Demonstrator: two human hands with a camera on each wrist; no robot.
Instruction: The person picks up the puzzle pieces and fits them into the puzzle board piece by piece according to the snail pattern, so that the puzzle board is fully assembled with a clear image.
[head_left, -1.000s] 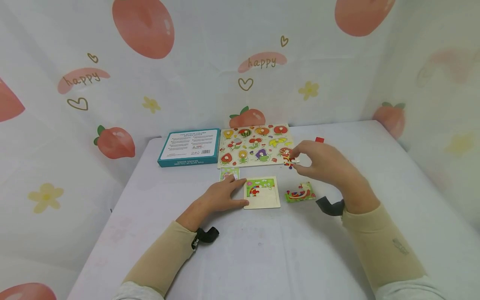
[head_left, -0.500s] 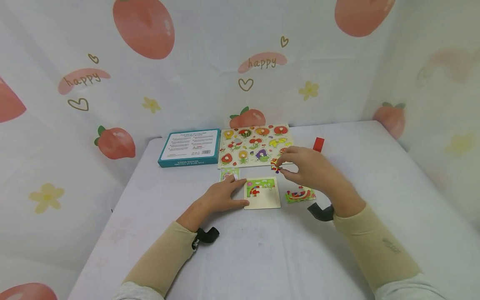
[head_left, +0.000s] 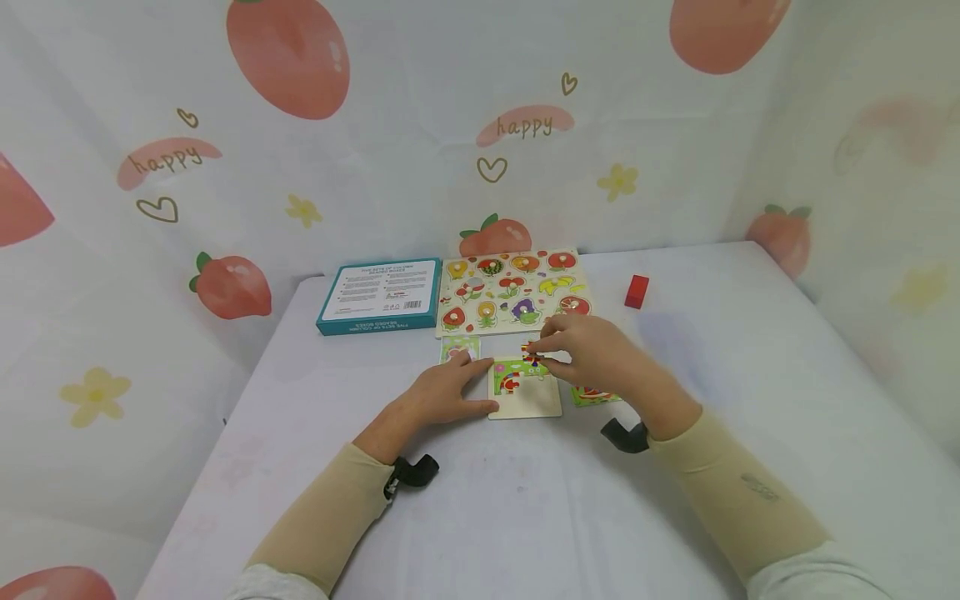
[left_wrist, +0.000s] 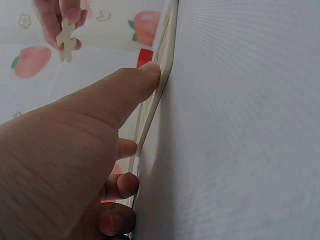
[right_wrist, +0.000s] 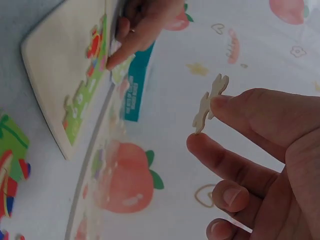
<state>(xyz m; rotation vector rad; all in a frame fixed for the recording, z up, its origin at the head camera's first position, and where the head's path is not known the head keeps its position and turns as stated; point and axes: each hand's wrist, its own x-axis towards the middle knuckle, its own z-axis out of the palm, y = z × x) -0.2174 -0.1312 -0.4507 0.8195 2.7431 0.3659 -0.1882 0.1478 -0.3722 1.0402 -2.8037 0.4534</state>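
Observation:
A small square wooden puzzle board (head_left: 523, 406) lies on the table, with several joined pieces along its top and left. My left hand (head_left: 438, 393) rests at its left side, thumb and index finger touching the edge near two corners. Over the board's upper part, my right hand (head_left: 603, 357) pinches a jigsaw piece (right_wrist: 210, 106) between thumb and index finger. In the head view the piece's face has red, yellow and blue; the wrist views show bare wood. Loose puzzle pieces (head_left: 591, 395), green and red, lie right of the board, partly hidden by the right hand.
Behind the board lies a larger fruit peg puzzle (head_left: 498, 292), with a teal-edged box (head_left: 381, 293) to its left. A small picture card (head_left: 460, 345) is partly under the left fingers. A red block (head_left: 637, 292) stands at the back right.
My right hand has moved left and toward me with the jigsaw piece, from beside the fruit puzzle to over the board. The red block is now uncovered. My left hand stays put.

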